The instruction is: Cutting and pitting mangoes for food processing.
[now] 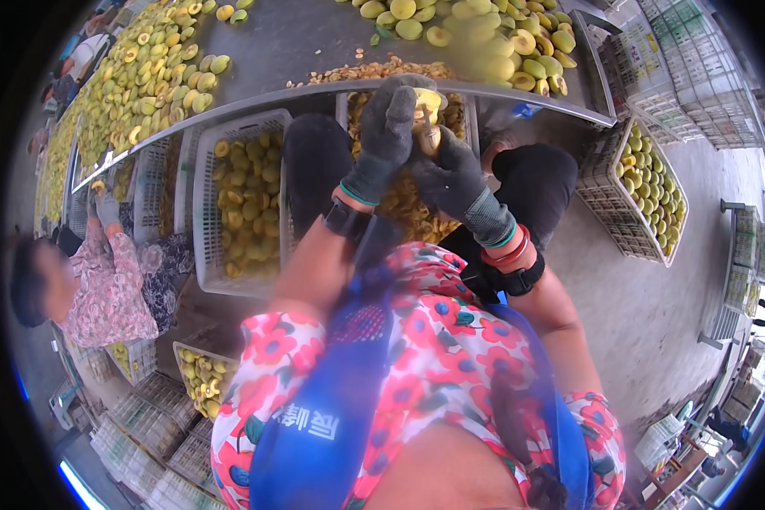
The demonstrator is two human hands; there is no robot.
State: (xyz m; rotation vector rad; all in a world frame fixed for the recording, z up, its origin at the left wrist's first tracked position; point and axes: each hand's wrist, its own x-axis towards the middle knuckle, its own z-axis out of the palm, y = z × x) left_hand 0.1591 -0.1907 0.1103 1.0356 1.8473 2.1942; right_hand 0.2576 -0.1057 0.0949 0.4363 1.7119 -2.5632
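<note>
My left hand (386, 131), in a dark grey work glove, grips a yellow stone-fruit piece (428, 99) just past the front edge of the metal table. My right hand (452, 169), gloved alike, is closed around the short wooden handle of a small pitting tool (429, 139). The tool's thin metal shaft points up against the fruit's flesh; its tip is hard to make out. Below both hands, between my knees, a crate (342, 105) holds many brown pits or scraps (414, 207).
The metal table (274, 48) bears piled fruit (535, 48) and loose pits (382, 69). A white crate of fruit halves (205, 210) stands by my left knee. Another fruit crate (602, 185) sits on the floor at right. A co-worker (111, 280) sits at far left.
</note>
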